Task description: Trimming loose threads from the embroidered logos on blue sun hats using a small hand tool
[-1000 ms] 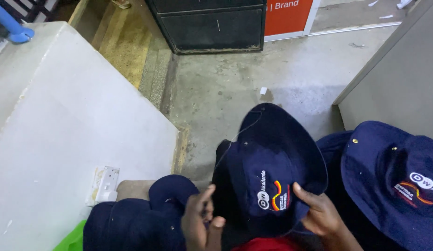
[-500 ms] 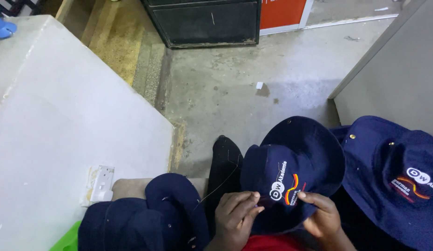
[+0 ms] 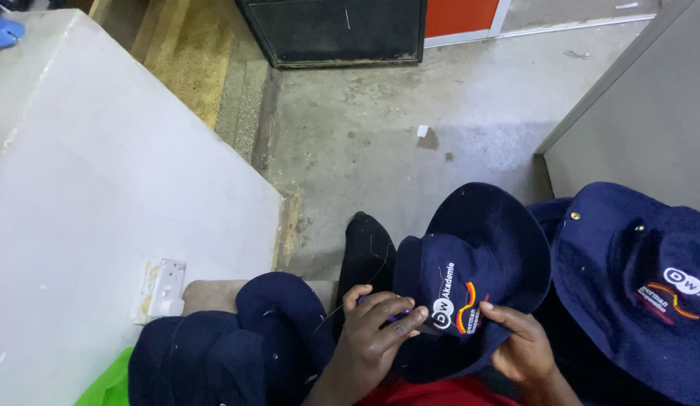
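Fingers of the left hand (image 3: 372,331) were curled together, tips pinched on the navy hat (image 3: 470,278) just beside its embroidered emblem (image 3: 455,308), with a small purple tool (image 3: 399,316) barely showing under them. Right hand (image 3: 519,346) gripped the hat's lower edge, thumb on top by the emblem. That hat sat in the lap, above the concrete floor (image 3: 380,128). More navy hats lay at left (image 3: 237,346) and right (image 3: 643,286).
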